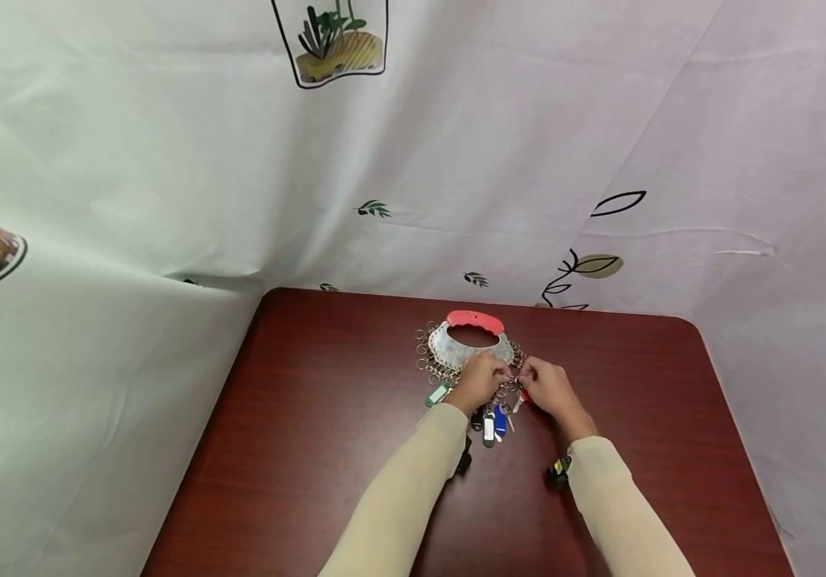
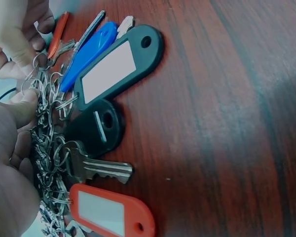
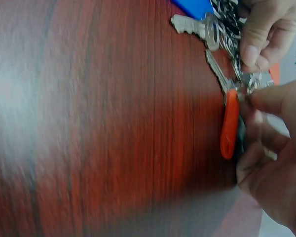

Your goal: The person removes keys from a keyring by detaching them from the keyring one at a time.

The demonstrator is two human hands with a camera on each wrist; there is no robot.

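A key holder with a red handle (image 1: 475,321) and a metal plate hung with several key rings (image 1: 433,362) lies on the dark red table (image 1: 326,417). My left hand (image 1: 501,377) pinches a ring in the cluster of rings (image 2: 44,143). My right hand (image 1: 528,385) pinches the neighbouring ring that carries a red-tagged key (image 3: 230,123). The two hands' fingertips almost meet. Beside them lie a large black tag with a white label (image 2: 119,66), a blue tag (image 2: 89,49), a small black tag (image 2: 96,127), a bare silver key (image 2: 101,169) and an orange-red tag (image 2: 111,212).
A green tag (image 1: 437,394) sticks out left of my left hand. White printed cloth (image 1: 456,160) walls in the table at the back and on both sides. Bare tabletop spreads left, right and toward me. Black wrist cameras (image 1: 558,474) sit at my sleeves.
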